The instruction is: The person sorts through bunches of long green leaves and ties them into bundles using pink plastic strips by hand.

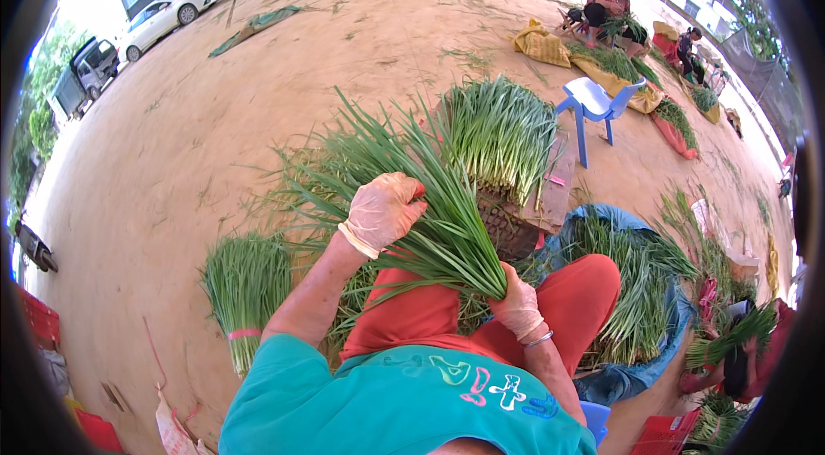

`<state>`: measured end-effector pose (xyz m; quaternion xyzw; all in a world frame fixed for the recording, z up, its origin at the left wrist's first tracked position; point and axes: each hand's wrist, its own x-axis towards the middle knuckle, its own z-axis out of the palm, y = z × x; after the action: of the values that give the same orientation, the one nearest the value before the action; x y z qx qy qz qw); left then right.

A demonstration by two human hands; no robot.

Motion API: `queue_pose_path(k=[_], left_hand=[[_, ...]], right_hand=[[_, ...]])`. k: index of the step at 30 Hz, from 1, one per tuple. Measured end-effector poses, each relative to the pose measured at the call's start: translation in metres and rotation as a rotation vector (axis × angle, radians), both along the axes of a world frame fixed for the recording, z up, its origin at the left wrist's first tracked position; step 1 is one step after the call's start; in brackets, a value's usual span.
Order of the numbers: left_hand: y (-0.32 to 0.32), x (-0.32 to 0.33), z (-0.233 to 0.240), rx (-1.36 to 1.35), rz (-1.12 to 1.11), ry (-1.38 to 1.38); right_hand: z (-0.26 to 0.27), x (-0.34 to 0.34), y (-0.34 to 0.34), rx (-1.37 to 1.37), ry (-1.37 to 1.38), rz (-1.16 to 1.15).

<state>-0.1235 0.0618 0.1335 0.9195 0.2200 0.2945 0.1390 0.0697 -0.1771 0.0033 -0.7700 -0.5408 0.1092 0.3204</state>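
Observation:
My right hand [523, 307], in a pale thin glove, grips the lower ends of a loose bunch of long green chives or similar leaves [445, 216] above my lap. Gloved in the same way, my left hand [385, 207] is at the leaves on the left side of the bunch, its fingers curled; whether it pinches any leaves is unclear. On a low board ahead lies a thick pile of trimmed leaves [506, 133]. Left of my legs stands a bundle [248, 294] tied with a pink band [245, 333]. More leaves [631, 287] lie on a blue sheet at the right.
A blue plastic chair [596, 100] stands beyond the board [559, 187]. Other people sit at the upper right, near yellow sacks [541, 46] and leaves. A co-worker's arms [709, 381] hold a bunch at the lower right, by a red crate [667, 434]. Loose leaves litter the ground.

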Motion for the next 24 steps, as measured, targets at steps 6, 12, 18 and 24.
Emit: queue_pose_path(k=[6, 12, 18, 24], left_hand=[[0.004, 0.008, -0.019, 0.085, 0.031, -0.077], [0.016, -0.016, -0.014, -0.719, 0.086, -0.54], [0.001, -0.035, -0.011, -0.386, 0.102, -0.155], [-0.01, -0.029, -0.014, -0.151, 0.028, 0.008]], right_hand=[[-0.001, 0.0, 0.002, 0.017, 0.009, 0.018], [-0.002, -0.001, 0.001, 0.044, 0.005, 0.018], [-0.002, -0.001, 0.003, 0.041, 0.02, 0.007], [-0.003, -0.001, 0.002, -0.009, 0.036, -0.001]])
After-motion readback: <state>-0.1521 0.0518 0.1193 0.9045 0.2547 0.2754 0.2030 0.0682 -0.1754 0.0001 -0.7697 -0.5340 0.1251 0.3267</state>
